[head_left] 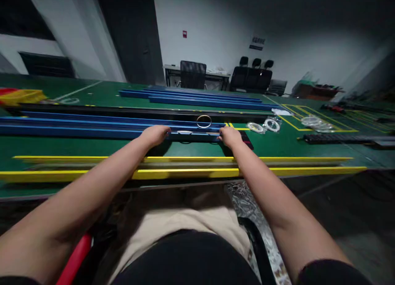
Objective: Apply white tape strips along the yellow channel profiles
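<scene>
Several long blue metal rails (pixel 77 130) lie side by side on the green table. My left hand (pixel 156 135) is closed over the near edge of the front blue rail, thumb side toward the middle. Near that rail's right end my right hand (pixel 230 136) grips it too, fingers curled down. Between the hands a whitish strip (pixel 184 132) shows on the rail, and a thin pale ring (pixel 204 121) sits just behind. A dark flat piece (pixel 247 141) with reddish marks extends past my right hand. The fingertips of both hands are partly hidden.
Two yellow rails (pixel 185 173) lie along the near table edge, under my forearms. Behind are a long black rail (pixel 123 111) and more blue rails (pixel 210 100). Bagged white cable coils (pixel 272 124) lie at right, near a black strip (pixel 333 138). A yellow bin (pixel 24 97) stands far left.
</scene>
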{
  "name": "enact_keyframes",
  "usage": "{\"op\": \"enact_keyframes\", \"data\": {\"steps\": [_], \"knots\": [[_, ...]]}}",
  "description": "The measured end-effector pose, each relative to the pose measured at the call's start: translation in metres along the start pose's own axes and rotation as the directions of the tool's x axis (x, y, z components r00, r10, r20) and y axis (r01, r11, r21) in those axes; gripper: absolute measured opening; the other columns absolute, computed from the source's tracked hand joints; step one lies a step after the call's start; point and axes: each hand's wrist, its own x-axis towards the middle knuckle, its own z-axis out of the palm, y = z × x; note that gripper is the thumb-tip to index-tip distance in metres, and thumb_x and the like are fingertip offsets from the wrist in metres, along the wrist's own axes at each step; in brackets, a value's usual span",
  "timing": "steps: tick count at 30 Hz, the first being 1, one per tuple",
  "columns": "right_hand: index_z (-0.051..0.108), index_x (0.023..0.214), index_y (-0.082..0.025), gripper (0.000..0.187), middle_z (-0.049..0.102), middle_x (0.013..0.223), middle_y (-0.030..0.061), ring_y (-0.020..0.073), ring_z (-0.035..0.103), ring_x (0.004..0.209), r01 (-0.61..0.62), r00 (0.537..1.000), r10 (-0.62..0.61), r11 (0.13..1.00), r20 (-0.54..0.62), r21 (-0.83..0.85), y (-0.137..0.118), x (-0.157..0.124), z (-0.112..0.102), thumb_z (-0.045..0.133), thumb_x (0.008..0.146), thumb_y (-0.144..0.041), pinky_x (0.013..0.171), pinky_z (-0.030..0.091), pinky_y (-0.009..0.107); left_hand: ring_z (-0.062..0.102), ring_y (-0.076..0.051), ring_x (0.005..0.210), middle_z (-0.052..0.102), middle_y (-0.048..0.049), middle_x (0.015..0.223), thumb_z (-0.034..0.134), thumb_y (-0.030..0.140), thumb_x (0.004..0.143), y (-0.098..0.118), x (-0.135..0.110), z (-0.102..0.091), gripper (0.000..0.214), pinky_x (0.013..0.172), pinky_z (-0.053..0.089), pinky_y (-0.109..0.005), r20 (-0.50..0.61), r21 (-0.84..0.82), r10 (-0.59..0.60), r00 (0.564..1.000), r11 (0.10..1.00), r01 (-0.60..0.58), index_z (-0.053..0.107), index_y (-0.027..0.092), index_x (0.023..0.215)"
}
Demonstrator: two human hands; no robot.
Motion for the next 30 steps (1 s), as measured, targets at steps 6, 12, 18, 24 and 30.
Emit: {"op": "enact_keyframes", "data": {"steps": [6, 12, 18, 24, 30], "knots": [[0.067, 0.118, -0.021, 0.028, 0.066, 0.123, 0.0115, 0.0244, 0.060, 0.111, 0.038, 0.998, -0.036, 0.998, -0.058, 0.040, -0.008, -0.010, -0.020, 0.059, 0.097, -0.038, 0.089, 0.045, 0.033, 0.061, -0.027, 0.123, 0.066, -0.0120, 0.136, 0.056, 0.039, 0.087, 0.000, -0.012, -0.010, 0.052, 0.106, 0.046, -0.035, -0.003, -0.203, 0.211, 0.978, 0.957, -0.207, 0.063, 0.019, 0.135], [0.065, 0.119, -0.023, 0.050, 0.069, 0.118, 0.0078, 0.0201, 0.063, 0.106, 0.227, 0.972, -0.195, 0.920, -0.128, 0.320, -0.085, -0.067, -0.048, 0.033, 0.104, -0.060, 0.089, 0.045, 0.031, 0.063, -0.027, 0.125, 0.063, -0.0086, 0.142, 0.060, 0.063, 0.085, 0.008, -0.073, -0.043, 0.070, 0.106, 0.049, -0.036, 0.146, -0.378, 0.210, 0.967, 0.915, -0.141, 0.057, 0.023, 0.142], [0.064, 0.114, -0.020, 0.077, 0.072, 0.104, 0.0126, 0.0279, 0.065, 0.098, 0.181, 0.983, -0.185, 0.972, 0.016, 0.148, -0.145, -0.119, -0.045, 0.031, 0.089, -0.085, 0.083, 0.045, 0.038, 0.061, -0.029, 0.129, 0.064, -0.0056, 0.143, 0.065, 0.072, 0.078, 0.002, -0.140, -0.046, 0.078, 0.112, 0.046, -0.037, 0.236, -0.408, 0.102, 0.966, 0.913, 0.004, 0.060, 0.027, 0.141], [0.064, 0.101, -0.018, 0.075, 0.073, 0.098, 0.0123, 0.0270, 0.066, 0.094, 0.181, 0.984, -0.180, 0.981, -0.018, 0.075, -0.120, -0.132, -0.043, 0.029, 0.090, -0.084, 0.080, 0.042, 0.036, 0.059, -0.034, 0.130, 0.063, -0.0080, 0.144, 0.067, 0.078, 0.071, -0.025, -0.181, -0.029, 0.090, 0.114, 0.043, -0.046, 0.122, -0.265, 0.064, 0.990, 0.964, -0.030, 0.056, 0.029, 0.146], [0.064, 0.099, -0.020, 0.055, 0.074, 0.097, 0.0104, 0.0235, 0.067, 0.092, 0.160, 0.987, -0.160, 0.987, 0.025, 0.009, -0.047, -0.140, -0.041, 0.034, 0.101, -0.066, 0.076, 0.038, 0.033, 0.061, -0.036, 0.123, 0.065, -0.0141, 0.138, 0.059, 0.077, 0.080, -0.022, -0.186, -0.020, 0.086, 0.109, 0.042, -0.050, 0.006, -0.107, 0.073, 0.997, 0.992, -0.072, 0.054, 0.024, 0.147]]}}
